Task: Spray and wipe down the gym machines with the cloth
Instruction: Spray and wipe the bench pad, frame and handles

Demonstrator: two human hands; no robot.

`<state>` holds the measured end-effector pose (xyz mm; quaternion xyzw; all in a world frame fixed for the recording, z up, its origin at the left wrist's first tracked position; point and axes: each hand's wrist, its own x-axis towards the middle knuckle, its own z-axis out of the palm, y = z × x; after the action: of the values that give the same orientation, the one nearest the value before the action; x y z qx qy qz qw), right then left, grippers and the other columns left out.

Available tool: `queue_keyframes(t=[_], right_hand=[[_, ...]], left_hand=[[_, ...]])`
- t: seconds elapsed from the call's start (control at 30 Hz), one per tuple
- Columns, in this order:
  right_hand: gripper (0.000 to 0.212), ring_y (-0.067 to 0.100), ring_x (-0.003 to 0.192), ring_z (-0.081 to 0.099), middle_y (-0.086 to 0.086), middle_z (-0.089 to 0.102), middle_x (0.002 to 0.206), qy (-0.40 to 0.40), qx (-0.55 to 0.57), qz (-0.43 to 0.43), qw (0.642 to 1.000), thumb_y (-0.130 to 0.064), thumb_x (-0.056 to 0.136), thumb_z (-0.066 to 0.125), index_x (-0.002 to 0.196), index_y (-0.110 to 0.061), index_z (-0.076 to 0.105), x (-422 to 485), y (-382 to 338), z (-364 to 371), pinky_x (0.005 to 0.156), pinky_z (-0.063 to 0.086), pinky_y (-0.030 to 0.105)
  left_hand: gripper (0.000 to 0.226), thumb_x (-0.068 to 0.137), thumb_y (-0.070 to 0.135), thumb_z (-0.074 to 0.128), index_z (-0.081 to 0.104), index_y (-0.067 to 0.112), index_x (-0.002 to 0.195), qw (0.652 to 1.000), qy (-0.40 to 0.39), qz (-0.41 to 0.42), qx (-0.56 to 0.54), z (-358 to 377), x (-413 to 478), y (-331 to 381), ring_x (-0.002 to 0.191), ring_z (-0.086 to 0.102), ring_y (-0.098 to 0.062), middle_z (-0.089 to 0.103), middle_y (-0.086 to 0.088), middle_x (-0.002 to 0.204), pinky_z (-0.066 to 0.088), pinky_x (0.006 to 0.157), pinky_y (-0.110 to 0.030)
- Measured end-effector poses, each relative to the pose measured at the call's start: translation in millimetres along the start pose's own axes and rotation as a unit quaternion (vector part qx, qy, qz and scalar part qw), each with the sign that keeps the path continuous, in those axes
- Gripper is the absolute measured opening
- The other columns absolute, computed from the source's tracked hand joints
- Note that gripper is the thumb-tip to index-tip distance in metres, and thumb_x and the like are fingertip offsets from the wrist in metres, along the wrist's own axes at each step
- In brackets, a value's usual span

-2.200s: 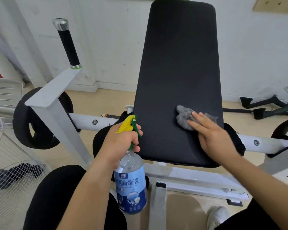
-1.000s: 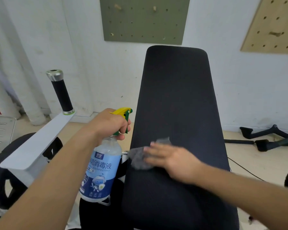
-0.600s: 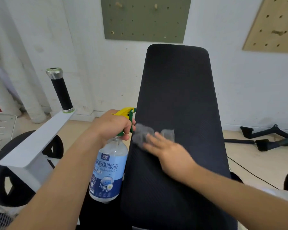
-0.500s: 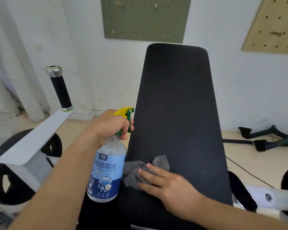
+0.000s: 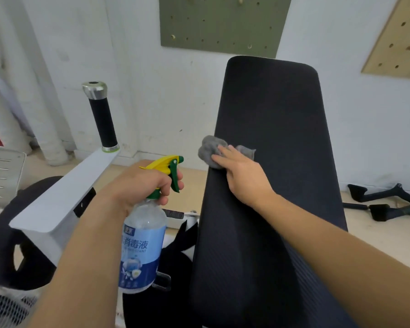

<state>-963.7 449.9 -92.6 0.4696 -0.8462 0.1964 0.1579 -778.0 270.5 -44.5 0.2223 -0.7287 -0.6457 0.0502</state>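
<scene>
A tall black back pad (image 5: 277, 143) of a white gym machine rises in front of me, leaning back toward the wall. My right hand (image 5: 243, 176) presses a crumpled grey cloth (image 5: 210, 150) flat against the pad's left edge, fingers straight. My left hand (image 5: 142, 185) grips the neck of a clear spray bottle (image 5: 141, 247) with a blue label and a yellow-and-green trigger head, held upright to the left of the pad. One finger curls round the green trigger.
A white machine arm (image 5: 64, 197) with a black, chrome-capped handle (image 5: 102, 119) stands at left, a black roller pad (image 5: 3, 245) below it. Black cable attachments (image 5: 386, 202) lie on the floor at right. A white wire basket (image 5: 5, 311) sits bottom left. Pegboards hang on the wall.
My right hand has slid the cloth up along the pad's left edge from its lower part. The left hand keeps the bottle in about the same place.
</scene>
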Motion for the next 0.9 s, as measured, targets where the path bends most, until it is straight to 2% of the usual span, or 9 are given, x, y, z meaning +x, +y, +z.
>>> queue_keyframes(t=[0.1,0.2,0.3,0.4,0.5,0.57,0.7,0.8,0.9], right_hand=[[0.054,0.011,0.146,0.034,-0.009,0.042,0.155,-0.05,0.047,-0.101,0.992,-0.001,0.091,0.051,0.135,-0.029,0.06,-49.7,-8.8,3.9,0.104,0.049,0.049],[0.052,0.009,0.143,0.039,-0.007,0.046,0.152,-0.077,0.046,-0.137,0.986,-0.001,0.09,0.052,0.135,-0.025,0.062,-70.0,-1.5,-10.7,0.114,0.04,0.037],[0.052,0.012,0.139,0.045,-0.003,0.05,0.149,0.001,0.015,-0.061,0.998,0.006,0.09,0.055,0.134,-0.021,0.063,-46.0,16.0,-26.1,0.117,0.035,0.031],[0.05,0.018,0.135,0.051,0.003,0.055,0.145,0.095,-0.003,0.03,0.995,0.007,0.09,0.054,0.132,-0.017,0.064,2.5,32.6,-36.9,0.115,0.039,0.039],[0.047,0.02,0.132,0.054,0.005,0.057,0.143,0.135,-0.006,0.094,0.986,0.001,0.091,0.05,0.132,-0.019,0.065,49.7,37.1,-42.0,0.115,0.038,0.034],[0.047,0.021,0.133,0.053,0.003,0.056,0.145,0.133,-0.019,0.117,0.984,-0.002,0.093,0.047,0.132,-0.022,0.064,75.5,34.7,-43.6,0.114,0.038,0.031],[0.048,0.027,0.127,0.055,0.0,0.06,0.14,0.11,-0.028,0.12,0.986,-0.003,0.094,0.043,0.131,-0.025,0.064,116.6,18.9,-47.2,0.111,0.042,0.038],[0.045,0.031,0.12,0.058,0.002,0.063,0.132,0.104,-0.03,0.099,0.989,-0.005,0.096,0.041,0.131,-0.024,0.062,142.4,15.0,-49.0,0.104,0.047,0.042],[0.045,0.034,0.13,0.049,0.009,0.051,0.144,-0.006,-0.07,0.102,0.992,-0.004,0.097,0.039,0.135,-0.021,0.057,162.5,19.3,-42.7,0.108,0.041,0.042]], left_hand=[[0.036,0.076,-0.016,0.047,0.069,-0.005,0.103,1.0,0.001,0.02,0.007,-12.1,14.1,5.2,0.053,0.051,-0.02,0.075,-0.021,0.105,0.047,0.049,-0.023],[0.038,0.076,-0.017,0.047,0.069,-0.008,0.106,1.0,-0.002,0.025,0.009,-13.6,30.1,9.6,0.057,0.051,-0.021,0.073,-0.024,0.106,0.046,0.049,-0.025],[0.038,0.077,-0.016,0.048,0.07,-0.009,0.106,1.0,-0.001,0.016,-0.01,-9.2,44.5,9.4,0.055,0.052,-0.02,0.075,-0.023,0.104,0.046,0.047,-0.023],[0.037,0.076,-0.016,0.048,0.071,-0.006,0.102,0.999,-0.006,0.009,-0.045,-4.1,55.8,5.7,0.057,0.054,-0.02,0.075,-0.024,0.101,0.047,0.046,-0.021],[0.035,0.075,-0.017,0.047,0.072,-0.006,0.098,0.998,-0.004,0.012,-0.069,-4.3,64.9,5.2,0.054,0.057,-0.017,0.075,-0.022,0.099,0.045,0.043,-0.02],[0.034,0.076,-0.016,0.047,0.072,-0.005,0.097,0.997,-0.005,0.017,-0.075,-4.4,69.3,6.4,0.047,0.056,-0.014,0.074,-0.021,0.096,0.045,0.043,-0.019],[0.03,0.077,-0.017,0.044,0.068,-0.005,0.091,0.996,-0.02,0.02,-0.086,0.8,71.8,8.3,0.042,0.057,-0.007,0.068,-0.02,0.09,0.043,0.04,-0.019],[0.026,0.079,-0.014,0.044,0.066,-0.002,0.087,0.996,-0.005,0.011,-0.089,4.7,76.4,6.4,0.044,0.054,-0.013,0.06,-0.017,0.078,0.039,0.041,-0.02],[0.019,0.077,-0.008,0.05,0.065,-0.002,0.088,0.999,-0.005,-0.004,-0.054,1.0,77.3,1.6,0.058,0.053,-0.023,0.061,-0.014,0.069,0.042,0.053,-0.026]])
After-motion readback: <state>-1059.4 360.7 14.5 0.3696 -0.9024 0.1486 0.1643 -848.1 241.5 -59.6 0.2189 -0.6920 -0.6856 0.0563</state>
